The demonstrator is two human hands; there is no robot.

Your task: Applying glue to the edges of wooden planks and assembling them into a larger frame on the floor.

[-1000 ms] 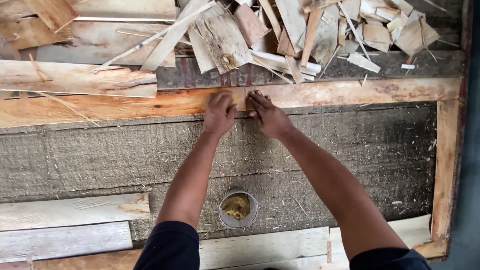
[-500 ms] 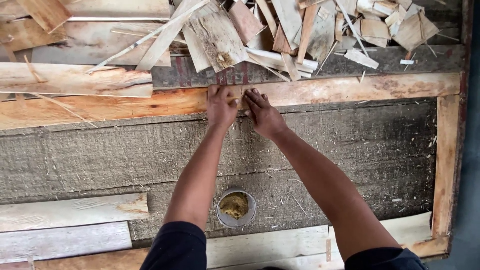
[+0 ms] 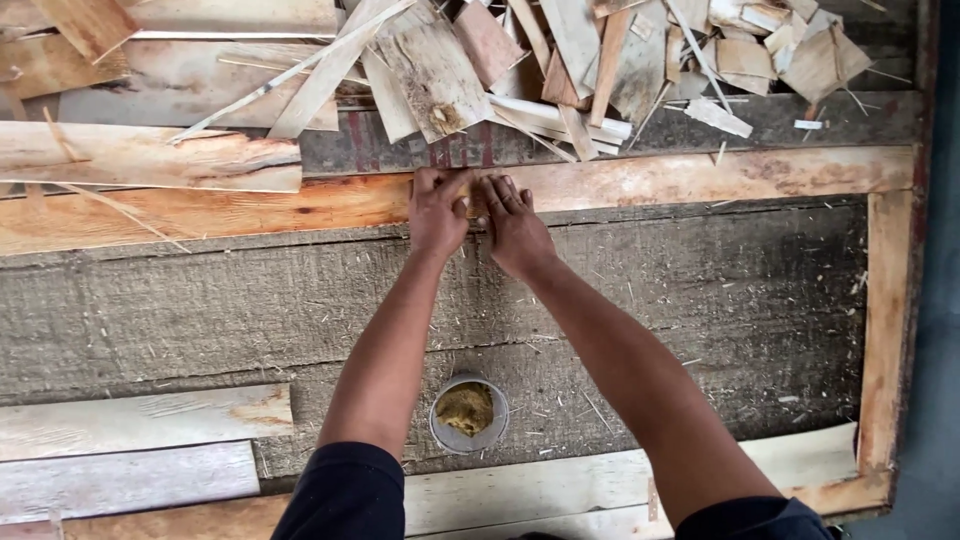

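- Two hands down flat on the grey tabletop point(image 3: 700, 300), which spreads out below the fingers.
- Long orange veneer strip point(image 3: 650, 180) runs right under the fingers, both ways.
- Scrap wood pile point(image 3: 560, 60) sits just past the fingertips.
- Left hand point(image 3: 438, 212) and right hand point(image 3: 515, 228) side by side, fingers spread, pressing the strip, not gripping.
- Small glue tin point(image 3: 468, 414) way back by the elbows.
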